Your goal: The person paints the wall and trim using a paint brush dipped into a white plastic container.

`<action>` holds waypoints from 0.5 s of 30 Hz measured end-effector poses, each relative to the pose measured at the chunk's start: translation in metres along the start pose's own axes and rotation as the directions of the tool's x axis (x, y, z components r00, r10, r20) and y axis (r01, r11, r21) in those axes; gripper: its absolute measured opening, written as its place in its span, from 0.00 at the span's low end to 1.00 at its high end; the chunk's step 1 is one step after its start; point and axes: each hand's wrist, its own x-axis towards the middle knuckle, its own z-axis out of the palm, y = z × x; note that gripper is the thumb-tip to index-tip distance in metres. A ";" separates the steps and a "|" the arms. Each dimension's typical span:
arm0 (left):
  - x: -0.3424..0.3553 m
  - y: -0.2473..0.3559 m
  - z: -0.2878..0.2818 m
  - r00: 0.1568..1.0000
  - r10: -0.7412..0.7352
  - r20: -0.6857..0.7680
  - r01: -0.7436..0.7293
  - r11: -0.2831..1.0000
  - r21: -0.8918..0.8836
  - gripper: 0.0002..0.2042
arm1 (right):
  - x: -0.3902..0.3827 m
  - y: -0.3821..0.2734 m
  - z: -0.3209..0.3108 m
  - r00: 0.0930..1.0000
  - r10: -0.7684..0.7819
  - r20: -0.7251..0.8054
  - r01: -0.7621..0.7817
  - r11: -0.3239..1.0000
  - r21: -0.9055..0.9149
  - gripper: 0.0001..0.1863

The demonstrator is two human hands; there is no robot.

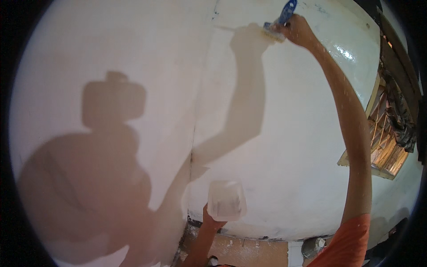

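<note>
High on the white wall (293,111), my right hand (299,31) grips a paintbrush (287,12) with a blue handle pointing up. Its pale bristles meet the wall surface. To the right of that hand the wall has a wet shine. Low in front of me, my left hand (212,220) holds a translucent, squarish plastic tub (227,200) from below, and its fingers are mostly hidden behind it. Whitish material shows inside the tub, but how full it is I cannot tell.
A wall corner runs vertically left of the tub. On the right is a barred window (378,129), with dark cloth (402,120) hanging beside it. Below lie a spattered tan floor (249,252) and a round container (310,248). My shadow covers the left wall.
</note>
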 end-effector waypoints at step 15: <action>-0.049 0.002 -0.034 0.898 0.336 0.283 -0.125 -0.424 0.897 0.24 | 0.103 0.031 -0.007 0.907 -0.156 -0.391 0.047 0.960 -0.276 0.16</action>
